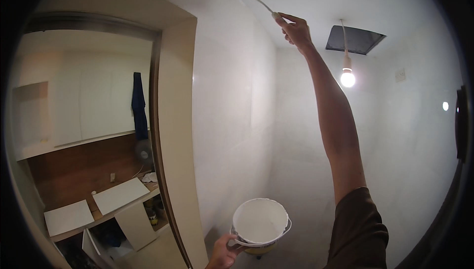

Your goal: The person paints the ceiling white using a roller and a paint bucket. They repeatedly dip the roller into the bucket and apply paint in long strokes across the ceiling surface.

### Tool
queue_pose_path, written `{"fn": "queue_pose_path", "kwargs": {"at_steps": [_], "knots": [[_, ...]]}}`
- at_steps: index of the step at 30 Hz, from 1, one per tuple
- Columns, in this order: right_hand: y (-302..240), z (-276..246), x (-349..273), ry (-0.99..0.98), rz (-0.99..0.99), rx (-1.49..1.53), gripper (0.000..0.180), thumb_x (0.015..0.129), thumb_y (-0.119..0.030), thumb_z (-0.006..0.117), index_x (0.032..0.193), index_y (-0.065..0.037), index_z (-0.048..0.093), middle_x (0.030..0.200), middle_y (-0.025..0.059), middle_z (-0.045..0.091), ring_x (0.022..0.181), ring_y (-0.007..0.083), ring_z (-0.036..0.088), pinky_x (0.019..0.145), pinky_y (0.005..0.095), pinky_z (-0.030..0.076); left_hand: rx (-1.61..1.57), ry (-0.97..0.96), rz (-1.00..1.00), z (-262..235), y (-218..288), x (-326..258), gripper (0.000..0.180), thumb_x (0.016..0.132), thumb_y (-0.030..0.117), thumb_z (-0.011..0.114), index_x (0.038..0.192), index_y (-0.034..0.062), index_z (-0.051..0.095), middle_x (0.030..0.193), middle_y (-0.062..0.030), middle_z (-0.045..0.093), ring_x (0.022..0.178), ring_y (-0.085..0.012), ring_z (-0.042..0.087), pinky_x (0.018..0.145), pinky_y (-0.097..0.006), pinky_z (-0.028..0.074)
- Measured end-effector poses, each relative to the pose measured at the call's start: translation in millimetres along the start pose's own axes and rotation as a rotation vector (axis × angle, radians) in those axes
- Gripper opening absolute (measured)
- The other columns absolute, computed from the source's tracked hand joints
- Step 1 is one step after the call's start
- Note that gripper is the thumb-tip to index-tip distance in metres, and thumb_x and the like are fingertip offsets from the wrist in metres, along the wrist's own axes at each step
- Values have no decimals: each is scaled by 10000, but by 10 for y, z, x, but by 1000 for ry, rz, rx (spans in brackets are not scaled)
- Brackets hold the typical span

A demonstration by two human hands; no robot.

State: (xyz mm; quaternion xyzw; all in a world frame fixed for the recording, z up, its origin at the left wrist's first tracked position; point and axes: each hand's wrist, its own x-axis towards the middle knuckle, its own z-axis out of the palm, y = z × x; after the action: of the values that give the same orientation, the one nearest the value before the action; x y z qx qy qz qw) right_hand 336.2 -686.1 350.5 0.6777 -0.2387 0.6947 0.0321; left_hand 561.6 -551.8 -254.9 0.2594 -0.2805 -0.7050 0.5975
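Note:
High up near the ceiling, my right hand is closed around the handle of a paint roller. Its thin metal rod runs up and left to a pale, blurred head where wall and ceiling meet at the top edge. Low in front of me, my left hand grips a white bucket at the near left of its rim, by the wire handle. The bucket is tilted toward me, and its inside looks coated white. How much it holds is hard to make out.
A lit bulb hangs on a cord below a dark ceiling opening, right of my raised arm. At left a brown door frame opens onto a room with white cabinets, a small fan and white boards on a counter.

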Motion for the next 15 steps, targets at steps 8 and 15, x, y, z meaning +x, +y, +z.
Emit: {"fn": "queue_pose_path", "kwargs": {"at_steps": [8, 15], "knots": [[-49, -854, -317, 97, -62, -10, 485, 909, -416, 762, 1309, -152, 684, 590, -89, 470, 465, 0, 383, 394, 202, 268, -134, -146, -76, -162, 58, 197, 592, 714, -160, 603, 1292, -48, 539, 1340, -180, 559, 1179, -397, 605, 1031, -530, 507], [-405, -899, -134, 57, -106, -134, 497, 895, -464, 757, 1276, -148, 705, 601, -66, 490, 479, 16, 414, 399, 204, 301, -43, -347, 90, -214, 18, 203, 527, 773, -83, 586, 1295, -22, 549, 1335, -158, 568, 1180, -391, 602, 1038, -521, 497]]}}
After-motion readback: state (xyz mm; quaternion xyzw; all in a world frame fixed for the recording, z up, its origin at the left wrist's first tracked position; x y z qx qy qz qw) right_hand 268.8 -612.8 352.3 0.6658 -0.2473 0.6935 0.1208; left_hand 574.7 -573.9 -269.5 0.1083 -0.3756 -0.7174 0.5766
